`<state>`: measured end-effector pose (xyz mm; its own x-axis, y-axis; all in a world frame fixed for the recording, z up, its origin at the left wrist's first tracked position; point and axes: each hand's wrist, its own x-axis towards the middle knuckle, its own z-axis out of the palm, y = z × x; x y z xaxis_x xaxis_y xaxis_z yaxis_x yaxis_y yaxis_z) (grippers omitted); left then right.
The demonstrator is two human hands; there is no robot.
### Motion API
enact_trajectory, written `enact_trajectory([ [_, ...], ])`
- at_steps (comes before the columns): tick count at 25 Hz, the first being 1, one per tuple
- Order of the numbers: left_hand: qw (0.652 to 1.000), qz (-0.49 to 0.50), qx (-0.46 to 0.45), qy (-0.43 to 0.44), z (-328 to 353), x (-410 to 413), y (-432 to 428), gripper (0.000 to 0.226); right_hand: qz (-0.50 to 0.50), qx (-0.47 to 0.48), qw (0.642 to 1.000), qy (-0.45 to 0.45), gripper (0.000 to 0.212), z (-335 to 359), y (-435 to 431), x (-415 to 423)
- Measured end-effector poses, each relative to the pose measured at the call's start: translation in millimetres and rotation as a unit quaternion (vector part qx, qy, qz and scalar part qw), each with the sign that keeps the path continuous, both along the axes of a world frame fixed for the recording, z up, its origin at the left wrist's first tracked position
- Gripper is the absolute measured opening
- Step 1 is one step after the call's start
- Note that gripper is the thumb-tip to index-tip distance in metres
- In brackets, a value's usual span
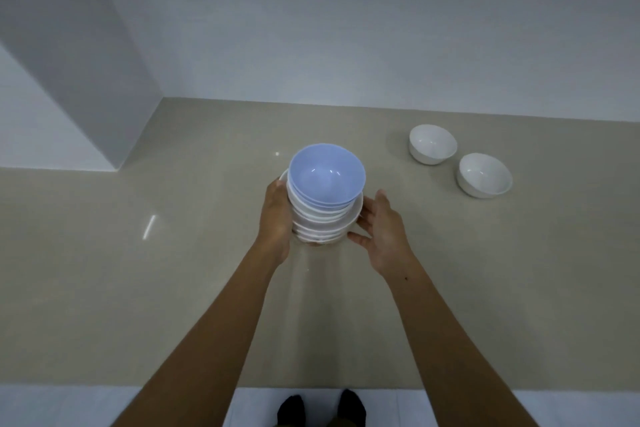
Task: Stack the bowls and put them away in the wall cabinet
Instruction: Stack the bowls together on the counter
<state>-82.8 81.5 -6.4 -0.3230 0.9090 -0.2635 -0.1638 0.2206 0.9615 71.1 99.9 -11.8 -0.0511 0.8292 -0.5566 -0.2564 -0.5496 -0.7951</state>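
Holding: we grip bowl stack [323,215] (blue bowl [327,177] on top)
Left hand [275,218]: clasps stack side
Right hand [382,236]: spread wide, fingertips at stack rim
Counter [173,270]: two white bowls [433,144] well apart

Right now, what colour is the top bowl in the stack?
Light blue top bowl, clearest in the head view.

Bare forearms, no sleeves, black socks [291,409] on both feet
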Motion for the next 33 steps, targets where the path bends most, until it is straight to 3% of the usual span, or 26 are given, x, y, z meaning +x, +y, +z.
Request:
enact_trajectory([
  [4, 0.999, 0.045, -0.022, -0.013, -6, 28, 25, 0.039, -0.096, -0.012, 0.995, 0.006, 0.048, -5, 23, 32],
  [8, 0.997, 0.072, -0.038, -0.02, -9, 45, 42, 0.038, -0.361, -0.036, 0.932, -0.016, 0.043, -11, 56, 82],
  [11, 0.995, 0.084, -0.039, -0.021, -15, 48, 50, 0.037, -0.426, -0.067, 0.902, 0.003, 0.051, -13, 83, 121],
  [18, 0.993, 0.107, -0.037, -0.018, -19, 47, 54, 0.034, -0.396, -0.083, 0.914, -0.029, 0.049, -21, 122, 160],
  [21, 0.994, 0.099, -0.042, -0.015, -22, 42, 53, 0.031, -0.425, -0.007, 0.903, -0.058, 0.049, -22, 131, 153],
  [26, 0.996, 0.074, -0.049, -0.01, -18, 39, 54, 0.031, -0.324, 0.09, 0.925, -0.18, 0.049, -9, 158, 124],
  [30, 0.996, 0.072, -0.045, -0.002, -17, 38, 53, 0.03, -0.241, 0.052, 0.937, -0.249, 0.046, -8, 178, 116],
  [33, 0.996, 0.072, -0.046, 0.013, -18, 38, 54, 0.031, -0.17, -0.04, 0.953, -0.249, 0.037, -10, 187, 117],
])
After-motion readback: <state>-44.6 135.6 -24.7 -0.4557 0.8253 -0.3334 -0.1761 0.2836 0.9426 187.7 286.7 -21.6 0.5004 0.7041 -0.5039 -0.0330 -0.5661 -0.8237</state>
